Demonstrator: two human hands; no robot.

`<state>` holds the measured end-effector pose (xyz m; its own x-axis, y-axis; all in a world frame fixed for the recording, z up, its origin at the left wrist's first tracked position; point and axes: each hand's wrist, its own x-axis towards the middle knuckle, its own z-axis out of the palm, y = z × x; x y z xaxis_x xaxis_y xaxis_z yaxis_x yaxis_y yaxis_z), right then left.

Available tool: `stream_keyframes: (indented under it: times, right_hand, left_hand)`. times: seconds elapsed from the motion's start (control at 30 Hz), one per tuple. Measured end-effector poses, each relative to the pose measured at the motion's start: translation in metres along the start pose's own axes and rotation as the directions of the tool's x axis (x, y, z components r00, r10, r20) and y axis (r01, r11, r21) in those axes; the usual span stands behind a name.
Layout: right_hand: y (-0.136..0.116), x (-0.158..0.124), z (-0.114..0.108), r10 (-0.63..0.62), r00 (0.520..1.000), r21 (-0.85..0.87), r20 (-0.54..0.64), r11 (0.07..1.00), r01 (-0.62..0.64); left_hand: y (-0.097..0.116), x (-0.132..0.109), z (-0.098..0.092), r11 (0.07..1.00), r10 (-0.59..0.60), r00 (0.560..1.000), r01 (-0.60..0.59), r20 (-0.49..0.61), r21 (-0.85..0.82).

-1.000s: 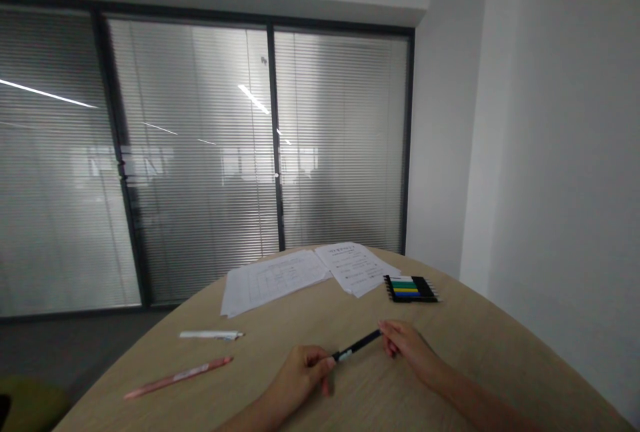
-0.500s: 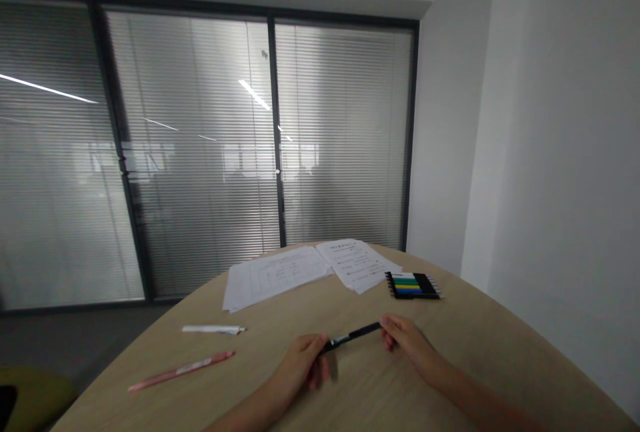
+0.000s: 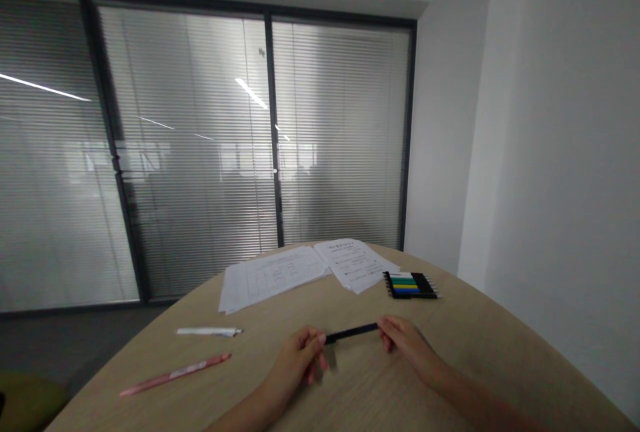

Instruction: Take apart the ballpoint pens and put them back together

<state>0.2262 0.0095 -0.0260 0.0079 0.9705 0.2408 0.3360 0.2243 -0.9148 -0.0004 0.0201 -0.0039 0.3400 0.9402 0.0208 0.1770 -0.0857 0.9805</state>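
A black pen [image 3: 352,332] is stretched between my two hands just above the table, tilted slightly up toward the right. My left hand [image 3: 303,352] pinches its left end between thumb and fingers. Its right end is gripped by the fingertips of my right hand [image 3: 397,333]. Both tips are hidden in my fingers. To the left of my left hand, a white pen [image 3: 207,332] and a pink pen [image 3: 175,375] lie on the wood. A row of several pens [image 3: 411,285], mostly black with white, green, yellow and blue parts, lies beyond my right hand.
Printed paper sheets [image 3: 275,279] and another printed stack [image 3: 353,264] lie at the far side of the rounded wooden table [image 3: 380,392]. Behind it stand glass panels with blinds [image 3: 200,219] and a white wall [image 3: 555,185]. Something yellowish [image 3: 33,399] shows at lower left.
The light patch on the black pen near my left hand no longer shows; the pen looks dark all along. Both hands keep their hold. The view has shifted slightly.
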Motion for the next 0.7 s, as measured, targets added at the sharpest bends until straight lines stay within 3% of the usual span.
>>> stream_keyframes:
  times: [0.37, 0.7]
  right_hand:
    - [0.0025, -0.0003, -0.0005, -0.055, 0.997, -0.011, 0.055, 0.998, 0.056]
    - [0.0018, 0.0005, -0.0006, -0.013, 1.000, -0.067, 0.014, 0.998, 0.014]
  left_hand:
    - [-0.0049, 0.0019, 0.0006, 0.998, -0.060, 0.998, 0.060, 0.037, -0.005]
    - [-0.0027, 0.0040, 0.0024, 1.000, 0.000, 1.000, 0.001, 0.017, -0.026]
